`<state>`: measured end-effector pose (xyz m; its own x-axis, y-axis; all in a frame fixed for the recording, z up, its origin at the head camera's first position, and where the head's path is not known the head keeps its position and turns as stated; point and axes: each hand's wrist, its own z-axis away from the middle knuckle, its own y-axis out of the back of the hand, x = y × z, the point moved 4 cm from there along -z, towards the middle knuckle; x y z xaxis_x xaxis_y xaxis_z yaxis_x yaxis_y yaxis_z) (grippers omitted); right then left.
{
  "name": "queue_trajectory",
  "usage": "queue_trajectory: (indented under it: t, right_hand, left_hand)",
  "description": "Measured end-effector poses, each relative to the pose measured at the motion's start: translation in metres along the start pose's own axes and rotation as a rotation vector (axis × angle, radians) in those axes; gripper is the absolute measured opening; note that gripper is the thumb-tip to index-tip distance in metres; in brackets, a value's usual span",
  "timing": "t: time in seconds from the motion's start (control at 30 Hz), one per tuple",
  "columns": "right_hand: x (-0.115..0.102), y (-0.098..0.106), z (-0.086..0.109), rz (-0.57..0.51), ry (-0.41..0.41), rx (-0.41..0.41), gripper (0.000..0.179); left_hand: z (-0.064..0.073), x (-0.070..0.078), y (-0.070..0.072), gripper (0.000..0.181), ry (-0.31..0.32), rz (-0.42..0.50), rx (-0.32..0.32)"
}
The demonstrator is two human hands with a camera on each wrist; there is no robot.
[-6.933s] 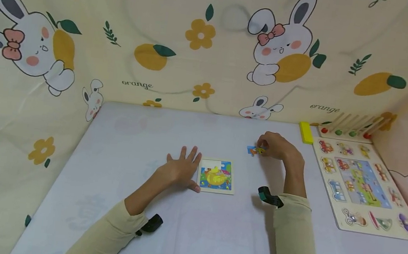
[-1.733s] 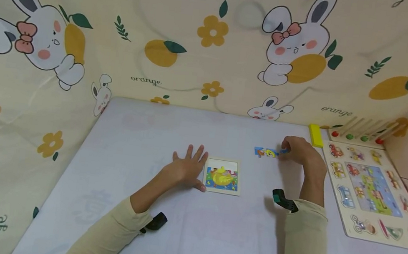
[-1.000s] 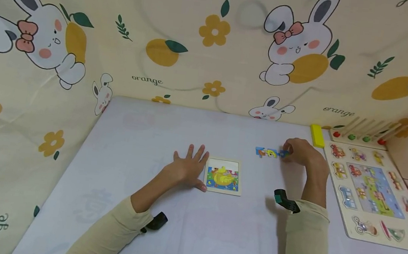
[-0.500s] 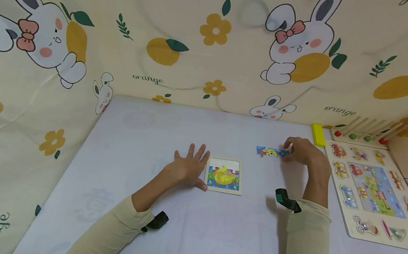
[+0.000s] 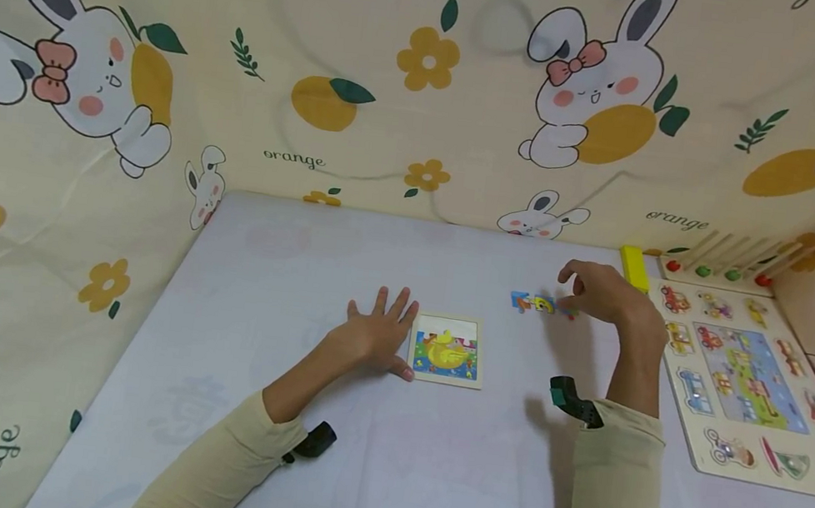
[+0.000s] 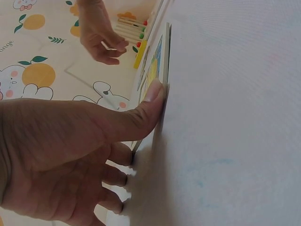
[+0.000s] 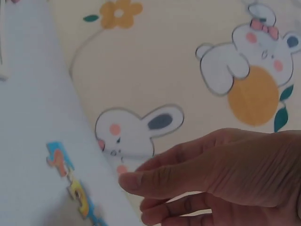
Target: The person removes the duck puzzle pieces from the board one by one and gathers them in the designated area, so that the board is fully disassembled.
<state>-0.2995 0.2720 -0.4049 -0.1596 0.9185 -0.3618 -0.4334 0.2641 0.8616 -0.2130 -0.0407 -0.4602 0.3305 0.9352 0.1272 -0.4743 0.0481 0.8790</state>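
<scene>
My left hand (image 5: 370,337) lies on the white cloth with its fingers spread, its thumb against the left edge of a small square jigsaw puzzle (image 5: 448,358) showing a yellow duck. A white strip of bare backing runs along the top of that puzzle, inside its pale frame. Beyond it to the right, three loose puzzle pieces (image 5: 542,304) stand in a row on the cloth, blue with orange and yellow. My right hand (image 5: 608,297) hovers over the right end of that row, fingers loosely bent, holding nothing; in the right wrist view the pieces (image 7: 79,195) lie apart from the fingertips.
At the right lies a large wooden picture-puzzle board (image 5: 669,435) with vehicles and toys. Behind it stands a rack (image 5: 718,277) with thin sticks and red and green beads, beside a yellow block (image 5: 634,268). A bunny-print curtain (image 5: 369,57) closes off the back.
The puzzle's top row has come out, and its pieces now line up on the cloth. My right hand has let go of the last piece and lifted; my left hand keeps its place at the frame.
</scene>
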Motion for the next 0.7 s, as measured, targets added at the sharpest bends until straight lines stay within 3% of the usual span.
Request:
queue_trajectory:
  t: [0.37,0.7]
  right_hand:
    - [-0.044,-0.002,0.003,0.007,0.106,-0.025,0.043]
    - [-0.097,-0.026,-0.003,0.064,0.200,-0.142,0.036]
  left_hand:
    - [0.002,0.000,0.001,0.113,-0.010,-0.014,0.007]
    - [0.002,-0.001,0.002,0.113,-0.010,0.010,-0.007]
